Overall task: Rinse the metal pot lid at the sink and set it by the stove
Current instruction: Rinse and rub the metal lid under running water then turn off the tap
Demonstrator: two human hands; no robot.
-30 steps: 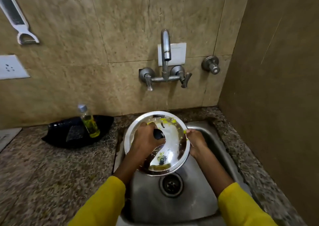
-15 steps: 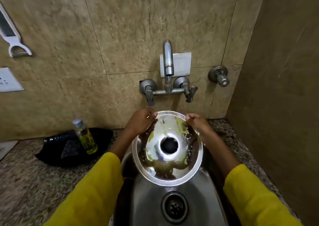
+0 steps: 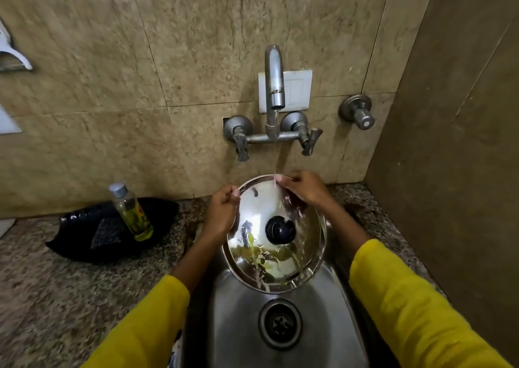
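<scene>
The metal pot lid (image 3: 276,235) is held tilted above the steel sink (image 3: 241,325), its far edge raised toward the wall and its near edge dipping over the basin, with the black knob (image 3: 280,229) at its centre facing the camera. A thin stream of water (image 3: 275,148) falls from the wall tap (image 3: 274,87) onto the far part of the lid, near the right hand, and runs down the shiny face, which carries yellow-green streaks toward the near rim. The left hand (image 3: 222,213) grips the lid's far left edge, its fingers (image 3: 234,192) pinching the rim. The right hand (image 3: 304,186) holds the far right edge, its fingers (image 3: 283,181) pressed together on the rim just where the water lands. Both arms wear yellow sleeves (image 3: 404,306). The round drain (image 3: 280,324) lies in the basin nearer than the lid. On the speckled stone table (image 3: 56,297) to the left, well apart from the sink, a clear bottle (image 3: 131,212) with yellowish liquid and a grey cap stands tilted on a black tray (image 3: 92,241) against the tiled wall. A separate round valve (image 3: 357,112) sits on the wall to the right of the tap.
</scene>
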